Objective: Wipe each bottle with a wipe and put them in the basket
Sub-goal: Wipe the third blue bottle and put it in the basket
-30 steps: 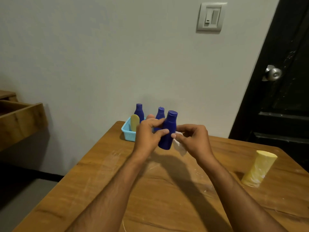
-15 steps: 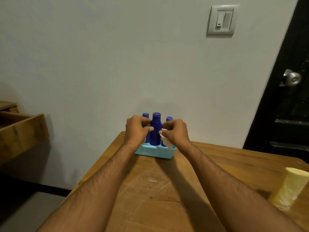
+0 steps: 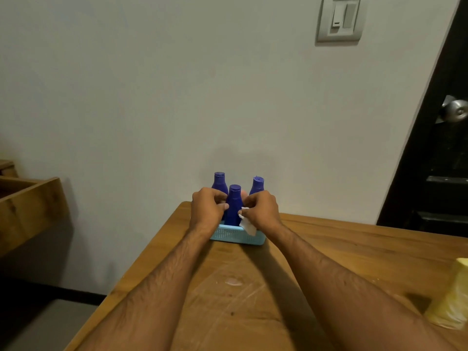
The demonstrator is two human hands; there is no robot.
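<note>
- L hand (image 3: 208,210) has its fingers curled round the front blue bottle (image 3: 233,205), thumb on the near side of its body; it grips that bottle from the left.
- R hand (image 3: 260,210) pinches a white wipe (image 3: 247,224) btw thumb and fingers, right up against the same bottle's right side. Whether the fingers themselves touch the bottle can't be told.
- Front blue bottle stands upright w/ its base down inside the light-blue basket (image 3: 236,235), cap on top, btw the two hands.
- Two more blue bottles stand upright behind it in the basket: back-left bottle (image 3: 219,182) and back-right bottle (image 3: 257,185), partly hidden by the hands.
- Wipe hangs down over the basket's near rim, crumpled.
- Basket sits at the far edge of the wooden desk (image 3: 342,252), close to the wall (image 3: 152,97).
- Yellow bottle (image 3: 453,297) stands on the desk at the right edge of view, well apart from the basket, partly cut off by the frame.
- Small wet-looking smear (image 3: 233,282) on the desk btw the forearms.
- Light switch (image 3: 340,19) on the wall up right; dark door (image 3: 440,148) w/ a metal knob (image 3: 455,111) at far right.
- Wooden shelf (image 3: 27,206) at left, off the desk.
</note>
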